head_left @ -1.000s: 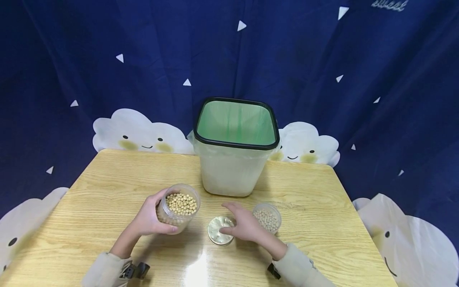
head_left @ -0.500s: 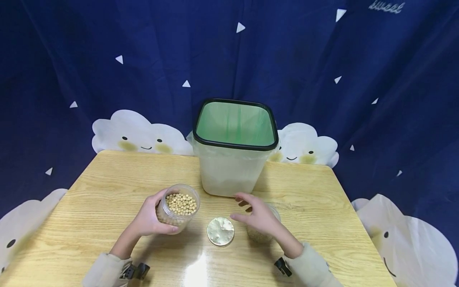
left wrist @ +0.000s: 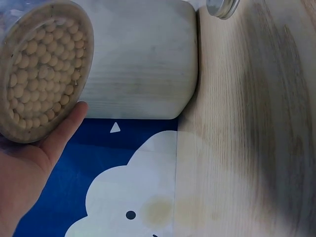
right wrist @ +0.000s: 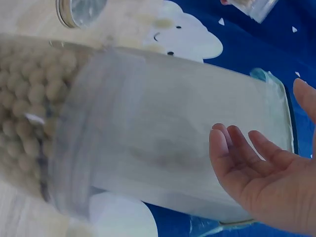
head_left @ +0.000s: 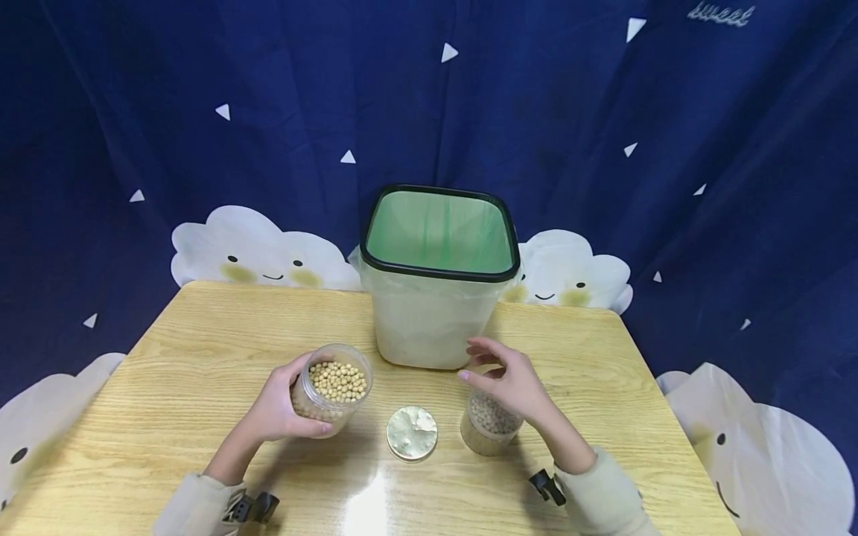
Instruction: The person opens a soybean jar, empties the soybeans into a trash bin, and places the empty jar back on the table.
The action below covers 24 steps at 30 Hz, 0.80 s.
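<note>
Left hand (head_left: pixel 278 408): curled around the larger bean jar (head_left: pixel 331 387), tilted, left of the bin (head_left: pixel 439 279) (thumb under its rim).
Right hand (head_left: pixel 512 381): fingers spread and relaxed, hovering over the smaller bean jar (head_left: pixel 489 424); gripped nothing.
Lid (head_left: pixel 412 432): flat on the table (head_left: pixel 201 335), in front of the bin, between both jars.

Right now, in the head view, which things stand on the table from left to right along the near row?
Left hand → large jar of soybeans → round lid → small jar of soybeans.
</note>
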Tool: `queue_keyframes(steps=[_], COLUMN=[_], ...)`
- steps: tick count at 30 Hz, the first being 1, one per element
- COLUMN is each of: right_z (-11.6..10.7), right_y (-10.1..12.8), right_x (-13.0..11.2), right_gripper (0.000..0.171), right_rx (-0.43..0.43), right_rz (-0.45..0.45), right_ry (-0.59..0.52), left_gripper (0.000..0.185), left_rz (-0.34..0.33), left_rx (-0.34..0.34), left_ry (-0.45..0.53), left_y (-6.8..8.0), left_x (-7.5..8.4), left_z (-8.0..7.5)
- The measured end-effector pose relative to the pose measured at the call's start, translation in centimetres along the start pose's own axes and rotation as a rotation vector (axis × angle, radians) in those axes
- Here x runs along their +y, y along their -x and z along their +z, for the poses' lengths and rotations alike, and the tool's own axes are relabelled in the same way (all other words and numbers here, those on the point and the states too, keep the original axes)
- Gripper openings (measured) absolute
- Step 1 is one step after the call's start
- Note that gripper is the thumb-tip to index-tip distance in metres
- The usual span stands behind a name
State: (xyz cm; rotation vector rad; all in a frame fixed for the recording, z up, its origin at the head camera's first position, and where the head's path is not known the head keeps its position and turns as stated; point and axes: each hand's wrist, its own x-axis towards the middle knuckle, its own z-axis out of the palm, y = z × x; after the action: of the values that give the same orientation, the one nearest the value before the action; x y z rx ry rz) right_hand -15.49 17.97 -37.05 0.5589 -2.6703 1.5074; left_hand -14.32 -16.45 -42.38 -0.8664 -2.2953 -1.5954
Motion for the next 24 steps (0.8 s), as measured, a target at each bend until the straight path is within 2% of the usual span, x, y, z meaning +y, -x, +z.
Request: queue_keyframes(steps=[9,15,21,24], right_z=[-2.2,-3.7,-4.8,-5.3], right_y=[-0.8,-2.0,-3.6,-4.5], right_x=[-0.5,-1.2,-2.3,-2.8], right_gripper=[0.052,0.063,0.069,0.067], right_rx=[0.130,0.247,0.330,0.353], right_rz=[0.081,0.175,0.141,0.121], right_ry=[-0.053,-0.202,-0.368,-0.403], left_gripper=[0.085,0.084,0.085,0.085], left_rz=[-0.008,-0.012,-0.017,-0.013], left_rx=[-0.005,-0.007,-0.010,-0.010], left_ry=[0.012,0.007,0.004,0.011], left_y=[0.0,0.0,0.0,0.0], left_x=[-0.1,-0.1,-0.3,-0.3], left_z=[-0.1,-0.1,-0.2,-0.2])
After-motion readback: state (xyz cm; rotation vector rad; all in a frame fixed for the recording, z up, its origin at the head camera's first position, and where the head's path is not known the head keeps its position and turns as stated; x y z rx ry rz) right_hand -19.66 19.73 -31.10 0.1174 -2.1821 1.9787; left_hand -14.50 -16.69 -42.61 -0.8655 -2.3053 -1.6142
